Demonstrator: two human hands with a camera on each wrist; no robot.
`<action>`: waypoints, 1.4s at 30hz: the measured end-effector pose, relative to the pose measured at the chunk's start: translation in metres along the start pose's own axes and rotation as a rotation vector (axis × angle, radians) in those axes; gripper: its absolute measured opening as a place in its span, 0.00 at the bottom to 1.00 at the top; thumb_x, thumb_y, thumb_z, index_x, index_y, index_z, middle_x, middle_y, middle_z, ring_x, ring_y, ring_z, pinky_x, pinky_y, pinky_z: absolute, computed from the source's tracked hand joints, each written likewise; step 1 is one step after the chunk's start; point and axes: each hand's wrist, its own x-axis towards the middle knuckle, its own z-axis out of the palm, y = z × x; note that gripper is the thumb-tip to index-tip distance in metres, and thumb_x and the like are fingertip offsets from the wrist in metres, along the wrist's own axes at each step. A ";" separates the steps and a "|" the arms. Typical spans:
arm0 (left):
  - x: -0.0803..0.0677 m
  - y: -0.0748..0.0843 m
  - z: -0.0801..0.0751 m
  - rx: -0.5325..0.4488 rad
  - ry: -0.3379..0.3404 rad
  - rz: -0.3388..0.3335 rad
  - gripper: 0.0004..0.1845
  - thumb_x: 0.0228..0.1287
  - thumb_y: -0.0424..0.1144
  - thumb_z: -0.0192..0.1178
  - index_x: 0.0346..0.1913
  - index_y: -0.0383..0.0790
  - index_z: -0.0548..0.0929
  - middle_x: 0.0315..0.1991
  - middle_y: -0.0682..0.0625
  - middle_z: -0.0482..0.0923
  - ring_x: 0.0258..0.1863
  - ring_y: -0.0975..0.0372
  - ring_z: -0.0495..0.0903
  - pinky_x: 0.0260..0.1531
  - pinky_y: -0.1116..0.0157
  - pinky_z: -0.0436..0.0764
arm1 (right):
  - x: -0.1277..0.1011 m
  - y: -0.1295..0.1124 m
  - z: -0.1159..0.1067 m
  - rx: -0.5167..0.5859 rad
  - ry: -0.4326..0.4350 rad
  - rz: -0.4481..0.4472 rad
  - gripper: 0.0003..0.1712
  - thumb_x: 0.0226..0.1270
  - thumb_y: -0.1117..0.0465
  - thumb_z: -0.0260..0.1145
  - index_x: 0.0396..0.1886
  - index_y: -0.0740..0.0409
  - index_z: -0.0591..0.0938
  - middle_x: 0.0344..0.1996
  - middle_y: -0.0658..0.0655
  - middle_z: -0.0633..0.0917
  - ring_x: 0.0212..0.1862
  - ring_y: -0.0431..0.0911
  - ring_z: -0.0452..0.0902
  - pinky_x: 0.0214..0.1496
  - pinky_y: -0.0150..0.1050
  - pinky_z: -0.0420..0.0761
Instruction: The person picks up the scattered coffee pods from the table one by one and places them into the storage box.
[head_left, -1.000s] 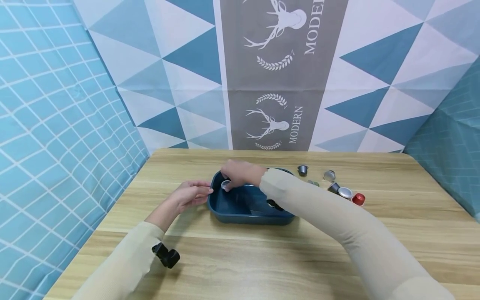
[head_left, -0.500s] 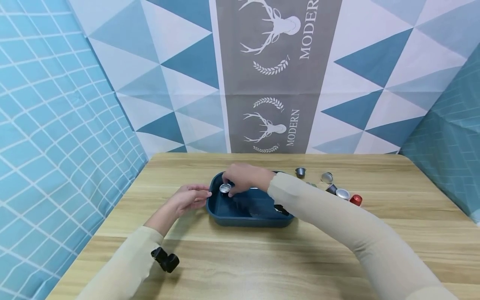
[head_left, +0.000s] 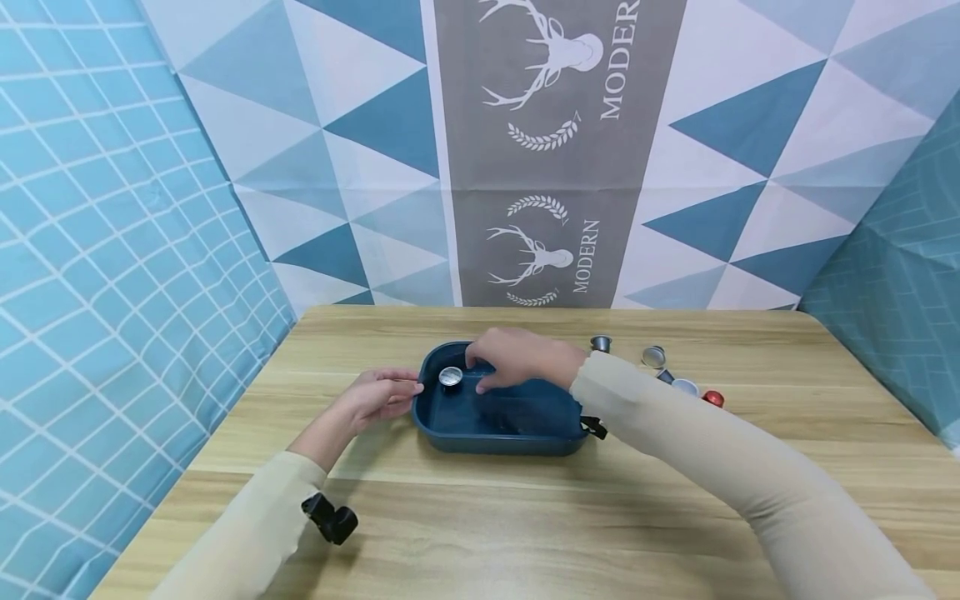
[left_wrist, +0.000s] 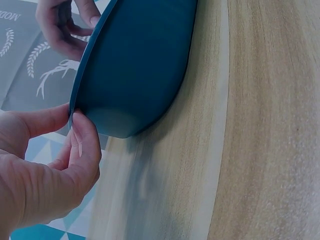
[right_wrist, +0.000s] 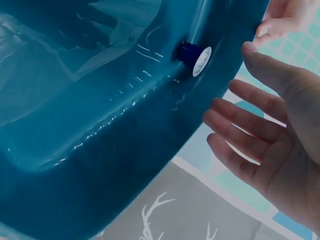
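Both hands work at the dark blue rectangular plastic tub (head_left: 498,417) on the pale wooden table (head_left: 480,517): the left hand (head_left: 375,398) pinches the tub's left rim between thumb and fingers, while the right hand (head_left: 517,360) hovers above the inside with fingers loosely spread, holding nothing. One silver-topped coffee capsule (head_left: 451,377) lies inside the tub at its left end, just beside the left fingertips. I judge that a tug on the pinched rim could tip the tub and roll the capsule. More small capsules (head_left: 654,357), grey, silver and one red (head_left: 712,398), lie scattered to the right of the tub, partly hidden behind the right sleeve (head_left: 712,467).
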 end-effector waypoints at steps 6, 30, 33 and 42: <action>-0.001 0.000 0.000 0.010 0.006 -0.006 0.25 0.64 0.35 0.61 0.62 0.31 0.71 0.37 0.56 0.80 0.36 0.68 0.80 0.38 0.73 0.82 | -0.009 0.007 0.003 0.054 0.050 -0.002 0.23 0.64 0.52 0.67 0.55 0.60 0.79 0.52 0.59 0.83 0.55 0.51 0.79 0.58 0.45 0.78; 0.002 -0.001 -0.002 -0.004 -0.007 0.006 0.25 0.65 0.34 0.61 0.63 0.30 0.70 0.37 0.55 0.79 0.36 0.68 0.79 0.39 0.73 0.82 | -0.036 0.021 0.021 0.088 0.234 -0.019 0.20 0.66 0.51 0.66 0.54 0.54 0.79 0.52 0.53 0.82 0.53 0.48 0.80 0.58 0.41 0.79; 0.001 0.000 -0.002 -0.001 -0.006 0.006 0.25 0.65 0.34 0.60 0.63 0.30 0.70 0.37 0.55 0.79 0.36 0.68 0.79 0.39 0.73 0.82 | -0.040 0.021 0.023 0.073 0.260 -0.013 0.20 0.66 0.51 0.65 0.54 0.54 0.80 0.52 0.53 0.82 0.54 0.48 0.79 0.59 0.42 0.79; 0.001 -0.001 -0.001 -0.002 0.000 0.005 0.24 0.65 0.34 0.61 0.62 0.30 0.71 0.37 0.55 0.79 0.36 0.68 0.79 0.38 0.73 0.82 | -0.054 0.020 0.028 0.033 0.342 -0.022 0.19 0.65 0.51 0.66 0.52 0.54 0.80 0.50 0.52 0.82 0.52 0.47 0.80 0.57 0.42 0.79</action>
